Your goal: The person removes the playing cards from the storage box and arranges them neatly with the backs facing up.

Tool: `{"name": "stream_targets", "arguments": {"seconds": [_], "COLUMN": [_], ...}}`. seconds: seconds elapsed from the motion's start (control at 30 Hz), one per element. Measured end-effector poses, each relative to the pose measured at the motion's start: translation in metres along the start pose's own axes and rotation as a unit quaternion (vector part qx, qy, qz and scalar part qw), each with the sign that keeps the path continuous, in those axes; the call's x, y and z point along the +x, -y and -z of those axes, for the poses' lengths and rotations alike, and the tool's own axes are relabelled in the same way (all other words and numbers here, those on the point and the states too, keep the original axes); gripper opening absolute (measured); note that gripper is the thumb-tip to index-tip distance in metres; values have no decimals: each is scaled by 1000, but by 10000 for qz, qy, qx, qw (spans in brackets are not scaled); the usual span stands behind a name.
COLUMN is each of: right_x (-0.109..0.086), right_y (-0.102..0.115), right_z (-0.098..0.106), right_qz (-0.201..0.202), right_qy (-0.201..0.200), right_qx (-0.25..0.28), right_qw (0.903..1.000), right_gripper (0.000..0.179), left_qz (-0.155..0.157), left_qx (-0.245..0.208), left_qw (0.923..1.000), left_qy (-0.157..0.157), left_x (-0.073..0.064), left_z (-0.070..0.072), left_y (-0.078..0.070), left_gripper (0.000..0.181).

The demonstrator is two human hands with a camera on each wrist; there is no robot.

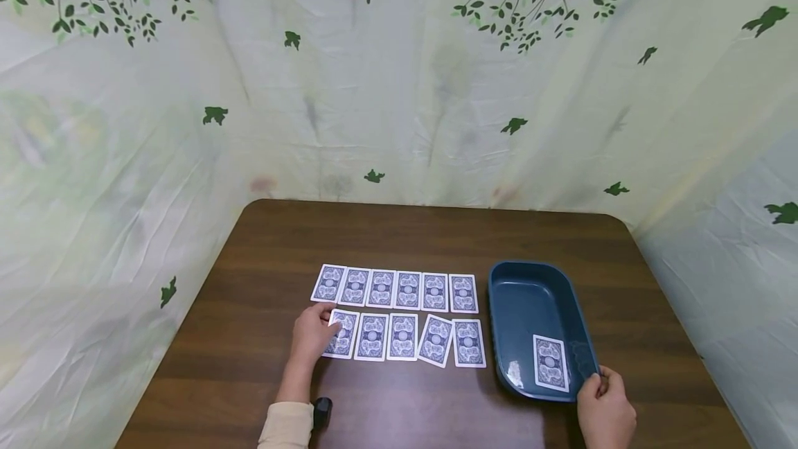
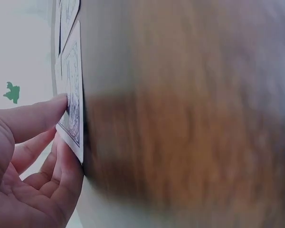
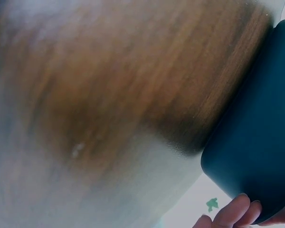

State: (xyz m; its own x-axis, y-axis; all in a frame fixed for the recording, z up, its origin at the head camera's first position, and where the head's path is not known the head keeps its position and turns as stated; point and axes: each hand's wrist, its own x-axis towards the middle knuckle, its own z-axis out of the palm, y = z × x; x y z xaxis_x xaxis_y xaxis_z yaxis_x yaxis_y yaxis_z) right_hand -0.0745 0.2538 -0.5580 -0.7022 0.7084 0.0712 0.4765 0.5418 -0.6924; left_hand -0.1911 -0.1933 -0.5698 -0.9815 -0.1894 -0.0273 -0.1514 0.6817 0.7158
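Observation:
Blue-backed playing cards lie face down in two rows on the brown table. At the left end of the front row, my left hand [image 1: 314,332] pinches a playing card [image 1: 343,339]. The left wrist view shows the thumb on that card's [image 2: 75,90] back and the other fingers at its edge. My right hand [image 1: 605,404] grips the near right corner of a dark blue tray [image 1: 520,271], fingers against its outer wall. Inside the tray, near its front, one playing card [image 1: 551,364] lies face down. Only fingertips of the right hand [image 3: 237,213] show in the right wrist view.
The back row of cards [image 1: 408,290] sits just beyond the front row. One front-row card [image 1: 435,341] is tilted beside its neighbour. Wooden tabletop [image 1: 411,234] extends behind the cards to a leaf-patterned curtain [image 1: 399,89].

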Motion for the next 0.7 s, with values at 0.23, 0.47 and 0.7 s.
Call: {"name": "stream_targets", "arguments": {"seconds": [0.23, 0.47, 0.7], "right_x": [0, 0, 0], "right_y": [0, 0, -1], "right_z": [0, 0, 0], "right_qz": [13, 68, 102], "right_qy": [17, 52, 39], "right_qx": [17, 18, 41], "right_qw": [10000, 10000, 9999], "right_gripper": [33, 33, 33], "left_qz": [-23, -66, 31], "left_qx": [167, 196, 244], "left_qw": [9998, 9998, 9997], "left_qy": [-49, -63, -15], "left_x": [1, 0, -1], "left_z": [-5, -5, -6], "left_y": [0, 2, -1], "left_gripper": [36, 37, 37]}}
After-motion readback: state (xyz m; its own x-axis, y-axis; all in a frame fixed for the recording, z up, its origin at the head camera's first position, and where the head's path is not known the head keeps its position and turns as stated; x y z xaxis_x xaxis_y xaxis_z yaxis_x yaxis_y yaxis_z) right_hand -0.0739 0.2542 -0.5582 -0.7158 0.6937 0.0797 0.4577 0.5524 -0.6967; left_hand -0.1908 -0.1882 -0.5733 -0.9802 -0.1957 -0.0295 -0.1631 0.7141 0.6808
